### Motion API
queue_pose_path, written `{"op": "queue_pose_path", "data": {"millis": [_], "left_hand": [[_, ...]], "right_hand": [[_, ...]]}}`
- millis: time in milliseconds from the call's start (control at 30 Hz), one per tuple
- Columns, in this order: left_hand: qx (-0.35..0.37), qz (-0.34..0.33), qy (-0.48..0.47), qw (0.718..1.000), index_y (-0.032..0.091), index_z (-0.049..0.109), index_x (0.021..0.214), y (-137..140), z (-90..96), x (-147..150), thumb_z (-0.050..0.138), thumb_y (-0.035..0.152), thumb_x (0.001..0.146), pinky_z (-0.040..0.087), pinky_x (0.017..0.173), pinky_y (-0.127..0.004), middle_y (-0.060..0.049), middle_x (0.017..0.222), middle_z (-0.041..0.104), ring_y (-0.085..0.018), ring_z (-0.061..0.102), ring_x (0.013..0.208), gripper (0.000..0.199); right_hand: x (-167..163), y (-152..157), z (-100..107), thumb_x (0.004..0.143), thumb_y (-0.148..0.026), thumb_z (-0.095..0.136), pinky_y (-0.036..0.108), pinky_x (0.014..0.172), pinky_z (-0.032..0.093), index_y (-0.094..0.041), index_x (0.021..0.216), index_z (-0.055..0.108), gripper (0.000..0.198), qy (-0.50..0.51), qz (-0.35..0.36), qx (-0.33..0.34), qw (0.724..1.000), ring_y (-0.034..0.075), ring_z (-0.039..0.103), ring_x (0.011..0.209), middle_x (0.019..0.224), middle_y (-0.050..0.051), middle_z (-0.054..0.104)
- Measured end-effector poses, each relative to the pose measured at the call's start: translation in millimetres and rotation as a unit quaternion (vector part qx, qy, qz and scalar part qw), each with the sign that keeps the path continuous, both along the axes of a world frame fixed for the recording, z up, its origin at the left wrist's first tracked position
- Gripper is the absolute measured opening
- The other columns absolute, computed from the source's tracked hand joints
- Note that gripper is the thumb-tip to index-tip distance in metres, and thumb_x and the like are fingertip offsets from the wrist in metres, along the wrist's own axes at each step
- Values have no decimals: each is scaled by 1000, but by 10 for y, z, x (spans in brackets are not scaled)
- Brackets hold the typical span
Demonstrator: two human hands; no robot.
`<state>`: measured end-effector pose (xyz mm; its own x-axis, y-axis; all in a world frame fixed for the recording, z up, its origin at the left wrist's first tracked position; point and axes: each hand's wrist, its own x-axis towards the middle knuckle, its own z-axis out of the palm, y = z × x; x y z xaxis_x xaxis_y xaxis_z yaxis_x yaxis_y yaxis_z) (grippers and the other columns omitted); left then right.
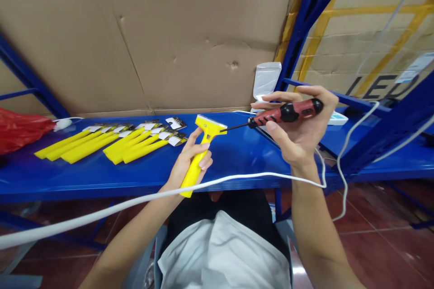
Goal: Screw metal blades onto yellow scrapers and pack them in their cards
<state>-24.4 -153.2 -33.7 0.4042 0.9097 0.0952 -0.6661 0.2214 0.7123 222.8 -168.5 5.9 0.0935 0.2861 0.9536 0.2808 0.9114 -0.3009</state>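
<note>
A yellow scraper (194,169) is gripped round its handle by my left hand (190,158), its wide head tilted up and away from me. My right hand (301,131) holds a screwdriver (288,112) with a red and black handle. The screwdriver's thin dark shaft points left, and its tip meets the right side of the scraper's head. Whether the tip sits in a screw is too small to tell. To the left, several more yellow scrapers (115,146) lie in two groups with black and white cards at their heads.
A white cable (135,201) runs across in front of my forearms. The blue shelf (237,158) has blue uprights (298,27) and cardboard (162,31) behind it. A red plastic bag (23,131) lies at far left, and a small white open box (266,80) stands behind my right hand.
</note>
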Motion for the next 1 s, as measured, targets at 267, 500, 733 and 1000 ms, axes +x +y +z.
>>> {"op": "queue_pose_path", "data": {"millis": [267, 500, 733, 1000], "left_hand": [[18, -11, 12, 1000, 31, 67, 133, 0, -47, -78, 83, 10, 84, 40, 49, -20, 2, 101, 73, -1, 42, 45, 56], [35, -14, 11, 999, 30, 67, 131, -6, -59, -77, 83, 11, 83, 39, 46, -19, 2, 102, 76, -1, 45, 44, 54], [33, -15, 10, 999, 31, 65, 139, -23, -66, -76, 85, 11, 81, 38, 45, -19, 3, 102, 76, 0, 45, 43, 64], [54, -11, 12, 998, 29, 66, 133, -20, -79, -73, 87, 12, 82, 37, 46, -19, 4, 91, 73, -2, 47, 44, 58]], "right_hand": [[-8, -173, 54, 81, -33, 104, 56, 90, 75, -41, 131, 60, 67, -35, -61, 47, 996, 30, 85, 92, 106, 0, 79], [-22, -361, 130, 87, -32, 99, 65, 110, 69, -41, 139, 59, 66, -51, -25, -9, 998, 34, 83, 119, 133, 4, 79], [102, -441, 133, 79, -36, 106, 64, 100, 74, -41, 130, 66, 65, -54, -90, 0, 995, 38, 86, 105, 116, 3, 79], [66, -474, 188, 84, -31, 101, 67, 109, 71, -38, 134, 65, 62, -46, -42, -20, 998, 38, 81, 125, 133, 5, 78]]}}
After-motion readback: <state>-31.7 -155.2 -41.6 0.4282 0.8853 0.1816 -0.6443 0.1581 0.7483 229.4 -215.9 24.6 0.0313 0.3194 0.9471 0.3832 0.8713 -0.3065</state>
